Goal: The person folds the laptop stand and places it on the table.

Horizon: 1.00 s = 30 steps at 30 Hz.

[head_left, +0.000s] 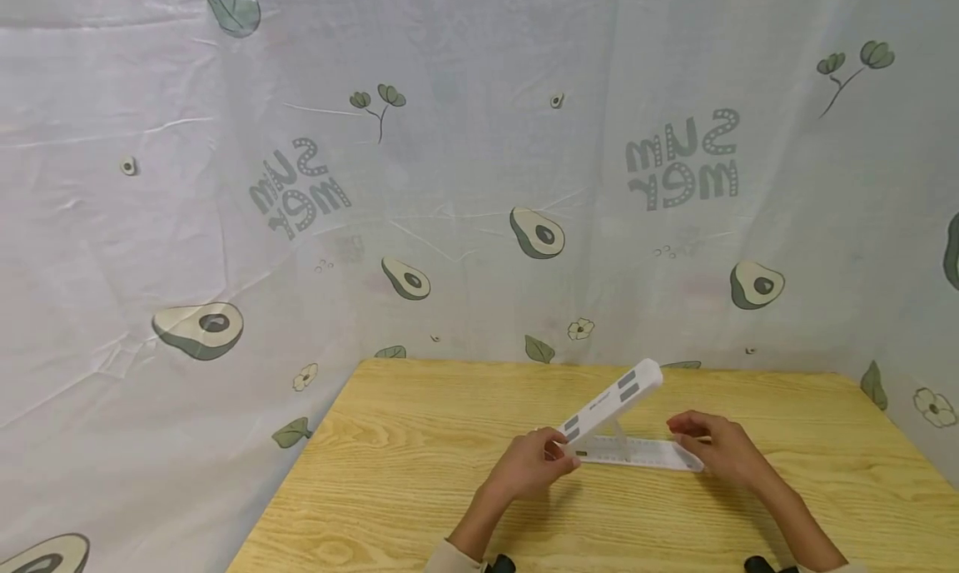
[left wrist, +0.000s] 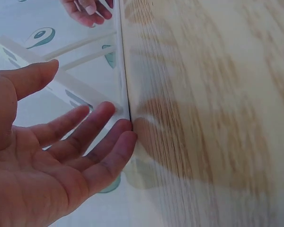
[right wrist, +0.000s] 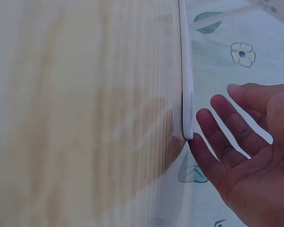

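A white folding laptop stand [head_left: 613,405] with grey pads rests on the table, its upper plate tilted up to the right from the hinged end. A thin strut [head_left: 618,430] props this plate above the flat base [head_left: 652,453]. At the hinged end is my left hand [head_left: 528,466], fingers loosely extended; in the left wrist view its fingertips [left wrist: 127,137] lie right at the stand's corner. My right hand [head_left: 721,450] is at the far right end of the base. Its fingers are relaxed and apart in the right wrist view, the lowest fingertip [right wrist: 195,140] right at the base's end.
The light wood-grain table [head_left: 404,473] stretches out around the stand on all sides. Behind it and along the left hangs a pale curtain [head_left: 464,165] printed with avocados, leaves and flowers. Black bands [head_left: 500,565] show at both wrists.
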Motion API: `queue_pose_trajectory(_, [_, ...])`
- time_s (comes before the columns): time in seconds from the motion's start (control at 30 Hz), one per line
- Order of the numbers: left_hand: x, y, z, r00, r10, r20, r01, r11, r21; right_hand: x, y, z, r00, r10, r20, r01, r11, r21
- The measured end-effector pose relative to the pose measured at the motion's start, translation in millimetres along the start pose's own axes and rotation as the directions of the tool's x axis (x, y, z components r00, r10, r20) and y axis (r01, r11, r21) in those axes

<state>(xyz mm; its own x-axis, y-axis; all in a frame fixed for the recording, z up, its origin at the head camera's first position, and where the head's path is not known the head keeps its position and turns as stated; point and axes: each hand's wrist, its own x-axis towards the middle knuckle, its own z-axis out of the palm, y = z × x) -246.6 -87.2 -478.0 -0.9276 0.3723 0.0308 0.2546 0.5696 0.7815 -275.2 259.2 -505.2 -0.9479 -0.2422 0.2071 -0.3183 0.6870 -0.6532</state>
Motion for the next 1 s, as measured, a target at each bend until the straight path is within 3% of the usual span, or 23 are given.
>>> queue_pose_trajectory(0.63, [14.5, -8.8, 0.1, 0.999, 0.029, -0.034, -0.03, 0.999, -0.023, -25.4, -12.1, -5.4, 0.992, 0.021, 0.125, -0.034, 0.994, 0.103])
queue_pose_trajectory(1.0, [23.2, -14.0, -2.3, 0.998, 0.055, -0.042, -0.056, 0.998, -0.016, -38.2, -19.9, -4.6, 0.984, -0.065, 0.163, 0.042, 0.989, 0.143])
